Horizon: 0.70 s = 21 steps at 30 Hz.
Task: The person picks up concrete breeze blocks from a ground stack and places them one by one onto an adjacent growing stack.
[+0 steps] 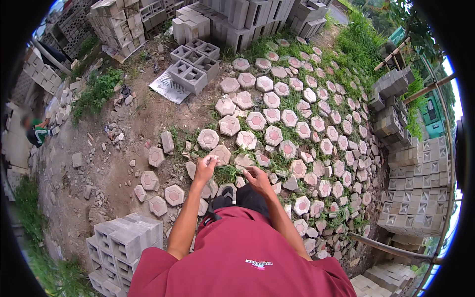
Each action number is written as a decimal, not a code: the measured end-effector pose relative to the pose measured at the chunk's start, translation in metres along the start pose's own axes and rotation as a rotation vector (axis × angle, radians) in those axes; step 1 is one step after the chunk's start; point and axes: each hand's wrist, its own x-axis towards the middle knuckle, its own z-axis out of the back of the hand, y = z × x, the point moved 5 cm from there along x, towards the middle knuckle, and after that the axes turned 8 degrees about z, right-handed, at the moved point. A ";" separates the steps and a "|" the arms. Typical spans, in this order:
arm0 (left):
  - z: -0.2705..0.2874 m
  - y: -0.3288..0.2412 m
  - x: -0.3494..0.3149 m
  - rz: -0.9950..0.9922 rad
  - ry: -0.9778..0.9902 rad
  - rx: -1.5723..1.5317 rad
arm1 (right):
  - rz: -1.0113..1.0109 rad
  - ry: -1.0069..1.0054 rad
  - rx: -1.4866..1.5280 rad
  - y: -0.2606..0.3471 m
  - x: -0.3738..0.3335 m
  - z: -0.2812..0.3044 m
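Head: left hand (206, 167) and right hand (258, 179), grip narrow, overhang pavers (228, 125) edging open dirt (148, 119).

Outdoor block yard, open ground, daylight. Bare soil (123, 171) with rubble (113, 129) toward 9 o'clock. Tall grey stacks (247, 22) at 12; hollow blocks (188, 78) at 11, more in a pile (131, 232) between 7 and 8; pale block wall (418, 190), dry-stacked, just past 3. Hexagonal pavers (272, 134) laid out in loose rows from 12 round to 5, weeds between. Grass (363, 44) between 1 and 2; bamboo pole (429, 88) past 2. Making or storage yard: cannot tell.
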 end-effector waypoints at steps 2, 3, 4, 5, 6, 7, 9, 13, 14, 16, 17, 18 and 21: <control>-0.011 -0.016 0.033 -0.009 0.058 0.040 | -0.025 0.029 -0.002 -0.006 0.032 0.014; -0.017 -0.023 0.049 -0.013 0.084 0.058 | -0.013 0.010 -0.003 -0.008 0.049 0.024; -0.024 -0.028 0.063 -0.018 0.102 0.042 | -0.003 -0.004 -0.003 -0.004 0.067 0.032; -0.029 -0.030 0.075 0.026 0.091 0.025 | 0.052 -0.017 -0.044 0.006 0.083 0.045; -0.032 -0.034 0.086 0.024 0.077 0.041 | 0.018 -0.012 -0.020 0.003 0.101 0.051; -0.044 -0.041 0.099 0.022 0.082 0.058 | -0.023 -0.024 0.000 -0.007 0.118 0.062; -0.061 -0.050 0.126 0.038 0.064 0.013 | 0.001 -0.019 0.026 -0.020 0.161 0.082; -0.072 -0.075 0.179 0.015 0.016 -0.036 | 0.111 0.010 -0.043 0.017 0.257 0.123; -0.077 -0.088 0.189 0.013 0.012 -0.059 | 0.135 0.001 -0.016 0.022 0.279 0.129; -0.083 -0.123 0.209 -0.085 -0.042 -0.046 | 0.212 0.009 -0.051 0.038 0.317 0.139; -0.079 -0.130 0.218 -0.082 -0.053 -0.039 | 0.207 0.059 -0.074 0.045 0.332 0.136; -0.074 -0.138 0.229 -0.078 -0.063 -0.032 | 0.202 0.107 -0.097 0.053 0.347 0.133; -0.068 -0.152 0.251 -0.029 -0.103 -0.090 | 0.213 0.153 -0.109 0.057 0.373 0.123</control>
